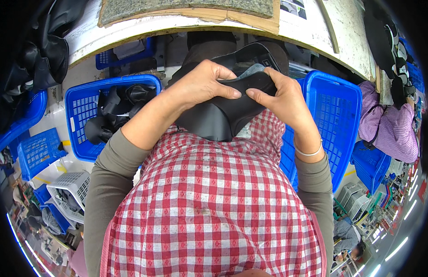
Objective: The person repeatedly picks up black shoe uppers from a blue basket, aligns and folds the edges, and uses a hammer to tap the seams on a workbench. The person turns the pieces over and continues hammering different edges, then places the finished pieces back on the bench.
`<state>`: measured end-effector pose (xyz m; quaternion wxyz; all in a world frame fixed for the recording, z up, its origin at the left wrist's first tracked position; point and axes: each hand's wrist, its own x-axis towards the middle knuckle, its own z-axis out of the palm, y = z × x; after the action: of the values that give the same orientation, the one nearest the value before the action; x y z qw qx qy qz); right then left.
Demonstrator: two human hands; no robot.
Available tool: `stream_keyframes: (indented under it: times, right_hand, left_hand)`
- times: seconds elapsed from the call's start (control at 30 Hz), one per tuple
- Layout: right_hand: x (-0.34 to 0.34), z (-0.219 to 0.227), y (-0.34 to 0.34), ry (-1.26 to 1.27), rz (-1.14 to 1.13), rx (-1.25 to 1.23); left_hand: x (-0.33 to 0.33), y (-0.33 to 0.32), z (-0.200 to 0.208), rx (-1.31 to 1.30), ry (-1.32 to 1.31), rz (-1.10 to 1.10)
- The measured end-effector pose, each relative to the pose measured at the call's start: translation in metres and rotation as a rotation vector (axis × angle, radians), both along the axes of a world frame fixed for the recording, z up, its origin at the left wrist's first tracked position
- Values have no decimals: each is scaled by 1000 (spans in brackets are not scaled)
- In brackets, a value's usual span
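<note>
A black leather shoe upper [207, 121] lies over my lap, its smooth rounded part toward me. My left hand [202, 85] pinches its top edge, thumb on the outer face and fingers tucked behind. Close beside it, my right hand [281, 94] grips the same edge, the two thumbs nearly meeting. Bluish-grey lining [253, 70] shows inside the opening between the hands. Farther back, a dark edge of the piece curves up behind the fingers. The fingertips behind the leather are hidden.
A blue basket [75, 134] with black leather pieces [117, 99] stands on my left, another blue basket [341, 87] on my right. Ahead is a worktable [311, 41] bearing a grey slab [186, 9]. Black uppers [52, 51] are piled far left. A person in checked clothes [394, 124] is at right.
</note>
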<state>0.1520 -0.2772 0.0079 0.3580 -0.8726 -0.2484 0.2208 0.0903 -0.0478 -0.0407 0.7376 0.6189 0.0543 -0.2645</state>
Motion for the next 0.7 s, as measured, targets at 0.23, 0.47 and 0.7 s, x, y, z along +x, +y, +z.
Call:
stream_keyframes:
  times: [0.23,0.47,0.7]
  right_hand:
    - [-10,-8,-1,-149,-115,10]
    - [-9,-9,-12,47,-243,180]
    - [-13,-6,-11,-147,-209,160]
  left_hand:
    - [-19,-9,-1,202,-169,117]
    - [1,5,8,15,-118,26]
    - [18,-1,19,241,-270,30]
